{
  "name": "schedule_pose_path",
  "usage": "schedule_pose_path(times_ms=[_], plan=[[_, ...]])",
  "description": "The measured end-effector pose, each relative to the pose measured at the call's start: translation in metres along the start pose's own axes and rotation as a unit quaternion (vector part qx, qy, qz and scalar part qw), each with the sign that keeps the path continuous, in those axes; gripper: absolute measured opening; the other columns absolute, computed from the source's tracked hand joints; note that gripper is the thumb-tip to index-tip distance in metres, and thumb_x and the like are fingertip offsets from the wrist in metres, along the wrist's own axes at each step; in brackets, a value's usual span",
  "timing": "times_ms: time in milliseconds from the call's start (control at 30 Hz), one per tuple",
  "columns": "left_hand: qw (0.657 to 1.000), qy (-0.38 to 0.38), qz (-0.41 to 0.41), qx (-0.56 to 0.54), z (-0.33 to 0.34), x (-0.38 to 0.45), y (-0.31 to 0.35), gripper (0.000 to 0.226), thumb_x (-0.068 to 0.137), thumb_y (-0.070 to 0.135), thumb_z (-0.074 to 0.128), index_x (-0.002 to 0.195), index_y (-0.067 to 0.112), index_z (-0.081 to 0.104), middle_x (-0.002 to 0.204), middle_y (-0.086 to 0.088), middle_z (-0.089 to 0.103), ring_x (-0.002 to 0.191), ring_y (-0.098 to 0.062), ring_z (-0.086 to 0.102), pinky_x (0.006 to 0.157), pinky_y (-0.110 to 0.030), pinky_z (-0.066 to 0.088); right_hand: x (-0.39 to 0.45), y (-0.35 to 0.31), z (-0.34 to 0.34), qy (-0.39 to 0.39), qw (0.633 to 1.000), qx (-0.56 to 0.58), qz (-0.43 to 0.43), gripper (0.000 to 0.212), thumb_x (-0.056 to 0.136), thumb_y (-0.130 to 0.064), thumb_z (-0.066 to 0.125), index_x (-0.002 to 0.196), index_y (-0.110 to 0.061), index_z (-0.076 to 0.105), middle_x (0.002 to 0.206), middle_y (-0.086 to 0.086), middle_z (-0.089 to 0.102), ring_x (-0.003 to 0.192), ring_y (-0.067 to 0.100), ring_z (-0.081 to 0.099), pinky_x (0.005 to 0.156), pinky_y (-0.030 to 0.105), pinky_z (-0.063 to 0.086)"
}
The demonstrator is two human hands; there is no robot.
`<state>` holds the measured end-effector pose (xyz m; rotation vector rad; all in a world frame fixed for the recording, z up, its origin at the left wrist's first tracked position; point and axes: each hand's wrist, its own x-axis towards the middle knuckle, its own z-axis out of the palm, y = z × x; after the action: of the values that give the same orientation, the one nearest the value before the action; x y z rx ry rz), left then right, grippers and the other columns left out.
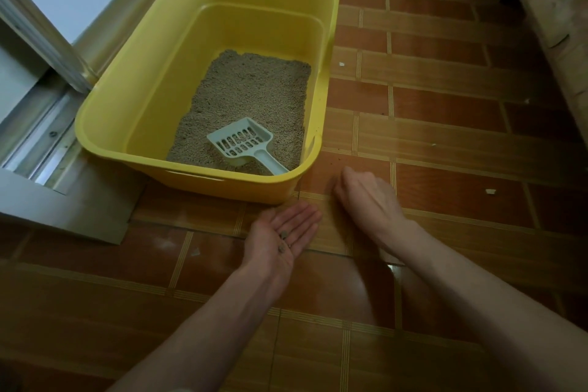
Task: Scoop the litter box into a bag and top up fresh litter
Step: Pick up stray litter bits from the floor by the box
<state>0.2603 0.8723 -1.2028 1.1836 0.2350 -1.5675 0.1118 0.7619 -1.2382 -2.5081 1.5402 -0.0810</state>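
Fingers [305, 216] of the left hand [280, 235] lie straight and pressed side by side, palm up and slightly cupped, carrying a few dark litter pellets [282, 242] near the base of the fingers. On the right hand [366, 194], seen from the back, the fingertips point down to the floor [445, 111] just beside the front right corner of the litter box [105, 111]; whether they pinch a pellet or merely touch the tile cannot be told.

Head view, judgement on the step: stray pellets appear to be under collection from the floor. To do it well, the cupped palm should stay level and close to the picking hand, so each pellet travels a short way, and the load should be tipped out before it rolls off.

Head view, materials: the box is smooth yellow moulded plastic, a deep rectangle with rounded corners, a rolled rim and a slot handle in the far wall. Litter [248, 99] inside is tan, granular and shallow, covering only part of the base. A pale slotted plastic scoop [241, 141] rests on it, handle toward the near right corner. Floor tiles are glossy red-brown with pale striped joints and carry a few small white flecks. A metal door track [41, 137] runs at left. No bag is in view.
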Motion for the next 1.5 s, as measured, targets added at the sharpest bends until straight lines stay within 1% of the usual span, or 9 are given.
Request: schedule_pose_path(times_ms=[133,400,600,800,1000,1167,1333,1400,1500], plan=[[0.999,-0.003,-0.034,0.012,0.007,0.003,-0.008,0.052,0.111,0.027,0.030,0.110,-0.010,0.067,0.104,-0.025,0.076,0.091,-0.031,0.077,0.081,-0.036,0.061,0.028,0.014,-0.003,0.044,0.999,0.016,0.018,0.027,0.105,-0.028,0.037,0.088,-0.012,0.051,0.077,0.012,0.064,0.066,0.036,0.061,0.062,0.050,0.053],[0.998,-0.010,-0.056,-0.001,0.035,0.021,-0.004,0.051,0.110,0.024,0.029,0.107,-0.010,0.068,0.100,-0.025,0.077,0.084,-0.030,0.078,0.073,-0.034,0.064,0.080,0.019,-0.004,0.032,0.997,-0.063,-0.032,0.016,0.103,-0.011,0.039,0.095,-0.009,0.053,0.090,0.020,0.070,0.075,0.040,0.067,0.057,0.039,0.041],[0.998,-0.019,-0.061,0.010,0.038,0.024,-0.007,0.052,0.109,0.022,0.028,0.102,-0.009,0.069,0.099,-0.025,0.077,0.083,-0.030,0.078,0.072,-0.033,0.064,0.078,0.020,0.002,0.018,0.993,-0.115,-0.019,0.020,0.107,-0.018,0.036,0.110,-0.010,0.054,0.097,0.015,0.070,0.081,0.038,0.070,0.057,0.039,0.040],[0.998,-0.019,-0.059,0.010,0.036,0.024,-0.010,0.051,0.109,0.022,0.028,0.103,-0.008,0.069,0.099,-0.024,0.077,0.086,-0.029,0.078,0.074,-0.033,0.064,0.060,0.009,-0.001,-0.015,0.981,-0.190,-0.028,0.023,0.106,-0.006,0.032,0.122,-0.008,0.049,0.109,0.012,0.068,0.089,0.034,0.072,0.059,0.039,0.040],[0.998,-0.021,-0.059,0.010,0.039,0.019,-0.013,0.050,0.109,0.022,0.030,0.101,-0.008,0.070,0.098,-0.024,0.077,0.082,-0.028,0.078,0.073,-0.033,0.064,0.048,0.011,-0.005,-0.025,0.971,-0.224,-0.076,0.024,0.106,-0.007,0.032,0.120,-0.008,0.052,0.109,0.010,0.070,0.090,0.028,0.073,0.061,0.035,0.045],[0.998,-0.023,-0.059,0.015,0.039,0.017,-0.014,0.048,0.108,0.021,0.031,0.102,-0.007,0.069,0.099,-0.024,0.077,0.083,-0.028,0.078,0.078,-0.033,0.062,0.035,0.026,-0.005,-0.012,0.976,-0.203,-0.079,0.023,0.107,-0.021,0.036,0.110,-0.012,0.057,0.096,0.008,0.072,0.076,0.029,0.071,0.055,0.034,0.040],[0.998,-0.024,-0.054,0.022,0.037,0.014,-0.014,0.049,0.109,0.023,0.031,0.105,-0.007,0.069,0.102,-0.024,0.077,0.095,-0.029,0.076,0.086,-0.035,0.061,0.024,0.026,-0.006,-0.023,0.977,-0.203,-0.060,0.020,0.106,-0.010,0.035,0.112,-0.010,0.054,0.100,0.011,0.070,0.082,0.032,0.071,0.059,0.036,0.038],[0.998,-0.023,-0.052,0.023,0.036,0.013,-0.014,0.048,0.109,0.023,0.032,0.104,-0.007,0.069,0.102,-0.023,0.077,0.094,-0.029,0.077,0.086,-0.035,0.061,0.023,0.026,-0.007,-0.030,0.982,-0.177,-0.055,0.017,0.105,-0.007,0.036,0.108,-0.009,0.052,0.097,0.012,0.069,0.079,0.033,0.068,0.059,0.037,0.039],[0.998,-0.026,-0.051,0.024,0.034,0.013,-0.015,0.050,0.110,0.024,0.031,0.104,-0.007,0.069,0.102,-0.023,0.077,0.093,-0.028,0.077,0.083,-0.033,0.061,0.021,0.035,-0.011,-0.016,0.997,-0.066,-0.026,0.015,0.105,-0.014,0.039,0.091,-0.012,0.046,0.077,0.008,0.060,0.065,0.032,0.054,0.059,0.037,0.039]])
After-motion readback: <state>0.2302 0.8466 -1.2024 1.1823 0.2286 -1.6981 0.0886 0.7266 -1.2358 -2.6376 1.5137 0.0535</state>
